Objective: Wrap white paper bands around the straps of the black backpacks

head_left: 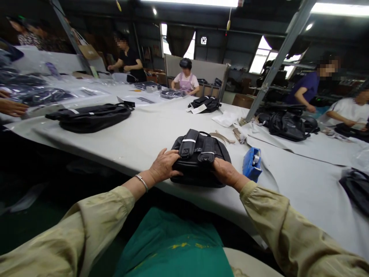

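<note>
A black backpack point(198, 171) lies on the pale table right in front of me, its two padded shoulder straps facing up, each with a white band around it. My left hand point(165, 166) grips the bag's left side, thumb low and fingers on top near the strap buckle. On the other side, my right hand point(226, 171) holds the bag's right edge by the lower end of the right strap; some of its fingers are hidden. Just right of that hand stands a blue box point(251, 164) with a white object in its opening.
A long black bag point(96, 117) lies to the left, and another black bag point(204, 104) with white tags sits farther back. Brown strips point(223, 137) lie beyond my backpack. A metal post point(278, 61) rises at right. Several co-workers are around the table point(144, 134).
</note>
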